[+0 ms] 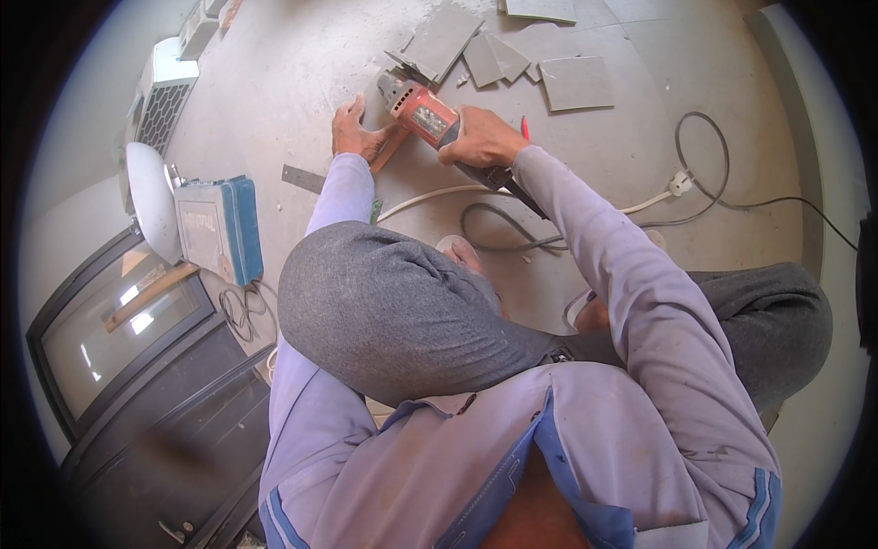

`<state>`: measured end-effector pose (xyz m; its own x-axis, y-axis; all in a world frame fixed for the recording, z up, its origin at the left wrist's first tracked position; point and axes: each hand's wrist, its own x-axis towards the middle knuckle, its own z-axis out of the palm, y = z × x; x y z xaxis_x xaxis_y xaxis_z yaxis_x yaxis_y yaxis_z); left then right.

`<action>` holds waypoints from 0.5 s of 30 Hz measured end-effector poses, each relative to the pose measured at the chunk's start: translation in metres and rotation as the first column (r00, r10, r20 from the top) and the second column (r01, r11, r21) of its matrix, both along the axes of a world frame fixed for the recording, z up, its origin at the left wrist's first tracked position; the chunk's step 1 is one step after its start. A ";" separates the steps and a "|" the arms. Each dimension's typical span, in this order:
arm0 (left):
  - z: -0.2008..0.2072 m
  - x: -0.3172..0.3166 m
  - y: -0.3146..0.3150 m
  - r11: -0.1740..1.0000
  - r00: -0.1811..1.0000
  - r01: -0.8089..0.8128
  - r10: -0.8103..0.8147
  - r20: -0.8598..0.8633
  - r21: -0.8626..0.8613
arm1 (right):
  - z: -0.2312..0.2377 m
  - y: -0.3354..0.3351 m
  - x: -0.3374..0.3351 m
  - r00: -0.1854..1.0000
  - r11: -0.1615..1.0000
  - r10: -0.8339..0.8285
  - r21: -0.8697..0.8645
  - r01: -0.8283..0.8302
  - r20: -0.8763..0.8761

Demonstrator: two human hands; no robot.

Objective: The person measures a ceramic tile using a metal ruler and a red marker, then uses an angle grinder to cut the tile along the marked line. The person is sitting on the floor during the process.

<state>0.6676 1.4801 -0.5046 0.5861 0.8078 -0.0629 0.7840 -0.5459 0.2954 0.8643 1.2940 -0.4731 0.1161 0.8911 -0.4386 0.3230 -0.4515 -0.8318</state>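
Observation:
My right hand [485, 139] is wrapped round the rear body of a red and black angle grinder [427, 114], whose dusty metal head points away to the upper left. Across from it, my left hand [357, 135] grips the near left side of a grey tile [373, 90] on the floor, by the grinder's head. An orange-brown strip [390, 149] lies beside the left thumb, partly hidden by the grinder. The disc and its contact with the tile cannot be made out clearly.
Cut grey tiles [578, 82] lie beyond the grinder. A metal ruler [302, 178] is left of my left wrist. The cord [494, 242] loops near my feet to a white plug [680, 183]. A blue-grey tool case [219, 229] and a framed glass panel [128, 311] stand left.

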 end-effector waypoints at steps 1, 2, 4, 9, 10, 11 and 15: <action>0.000 0.001 0.000 1.000 1.000 0.001 -0.001 0.000 0.000 | -0.001 -0.001 0.000 1.000 1.000 -0.004 0.000 0.004 -0.003; 0.000 0.000 0.000 1.000 1.000 0.001 -0.001 -0.002 0.001 | -0.002 -0.001 -0.001 1.000 1.000 -0.006 0.000 0.006 -0.006; -0.003 -0.001 0.002 1.000 1.000 0.009 -0.009 -0.008 0.007 | -0.007 -0.002 -0.001 1.000 1.000 0.004 0.006 -0.004 0.000; -0.007 -0.005 0.007 1.000 1.000 0.013 -0.013 -0.005 -0.008 | -0.004 -0.004 -0.001 1.000 1.000 0.007 0.001 -0.007 -0.009; -0.007 -0.004 0.006 1.000 1.000 0.015 -0.015 -0.005 -0.003 | -0.004 -0.005 -0.001 1.000 1.000 0.004 -0.004 -0.004 -0.010; -0.006 -0.003 0.005 1.000 1.000 0.016 -0.016 -0.007 0.002 | -0.004 -0.005 -0.001 1.000 1.000 0.000 -0.009 0.000 -0.013; -0.001 -0.001 0.001 1.000 1.000 0.018 -0.018 -0.008 0.006 | -0.004 -0.005 -0.002 0.999 0.998 -0.047 0.041 0.047 -0.002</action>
